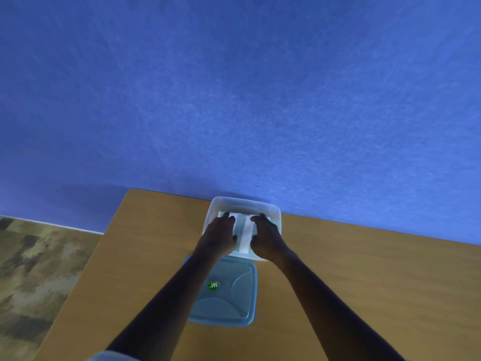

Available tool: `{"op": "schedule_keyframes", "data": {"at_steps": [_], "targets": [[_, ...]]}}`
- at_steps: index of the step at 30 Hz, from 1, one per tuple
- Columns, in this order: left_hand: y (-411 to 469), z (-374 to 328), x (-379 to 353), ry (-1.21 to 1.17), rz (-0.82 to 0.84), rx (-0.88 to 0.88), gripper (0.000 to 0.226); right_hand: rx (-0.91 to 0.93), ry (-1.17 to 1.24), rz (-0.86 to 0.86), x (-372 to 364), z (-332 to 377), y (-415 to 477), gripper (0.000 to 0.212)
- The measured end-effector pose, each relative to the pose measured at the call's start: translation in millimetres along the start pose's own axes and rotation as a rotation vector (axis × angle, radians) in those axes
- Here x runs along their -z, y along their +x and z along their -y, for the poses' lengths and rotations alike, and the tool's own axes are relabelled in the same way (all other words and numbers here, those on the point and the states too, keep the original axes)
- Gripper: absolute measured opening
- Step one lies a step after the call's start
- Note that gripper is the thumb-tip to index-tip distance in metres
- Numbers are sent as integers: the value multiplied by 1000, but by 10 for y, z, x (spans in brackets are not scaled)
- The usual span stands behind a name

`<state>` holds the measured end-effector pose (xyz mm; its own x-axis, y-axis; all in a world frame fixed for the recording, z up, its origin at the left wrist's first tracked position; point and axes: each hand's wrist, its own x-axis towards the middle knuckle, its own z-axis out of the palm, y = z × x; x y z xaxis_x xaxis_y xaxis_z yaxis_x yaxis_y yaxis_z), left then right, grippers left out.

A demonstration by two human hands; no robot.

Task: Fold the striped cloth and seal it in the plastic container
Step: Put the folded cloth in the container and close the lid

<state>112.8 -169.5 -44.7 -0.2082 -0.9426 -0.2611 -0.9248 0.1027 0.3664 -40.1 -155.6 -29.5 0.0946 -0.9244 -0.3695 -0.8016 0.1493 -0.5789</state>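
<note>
The folded striped cloth (244, 231), white with pale green bands, lies inside the clear plastic container (244, 202), which stands at the table's far edge against the wall. My left hand (220, 234) rests on the cloth's left half and my right hand (265, 234) on its right half, fingers curled down over it. Both hands hide most of the cloth. The blue-grey lid (234, 293), with a green round sticker, lies flat on the table just in front of the container, partly under my left forearm.
The wooden table (351, 282) runs up to a blue wall (234, 100). Its left edge drops off to a mottled brown floor (39, 269). Bare tabletop lies to the right and left of the container.
</note>
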Motion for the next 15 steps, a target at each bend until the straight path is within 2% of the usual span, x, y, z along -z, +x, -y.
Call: {"op": "schedule_keyframes", "data": {"at_steps": [3, 5, 8, 9, 13, 15], "targets": [[-128, -32, 137, -136, -185, -39, 40, 60, 115, -230, 103, 33, -97, 41], [-220, -48, 265, -208, -304, -72, 29, 89, 196, -316, 177, 70, -168, 30], [-375, -23, 402, -303, -440, -138, 11, 138, 300, -374, 215, 114, -330, 21], [-432, -2, 425, -313, -480, -140, 13, 156, 318, -393, 208, 122, -398, 18], [-687, 173, 366, -331, -572, -66, 17, 245, 302, -483, 87, 85, -694, 11], [-831, 305, 266, -303, -596, 7, 13, 180, 329, -517, -56, 39, -841, 13]]}}
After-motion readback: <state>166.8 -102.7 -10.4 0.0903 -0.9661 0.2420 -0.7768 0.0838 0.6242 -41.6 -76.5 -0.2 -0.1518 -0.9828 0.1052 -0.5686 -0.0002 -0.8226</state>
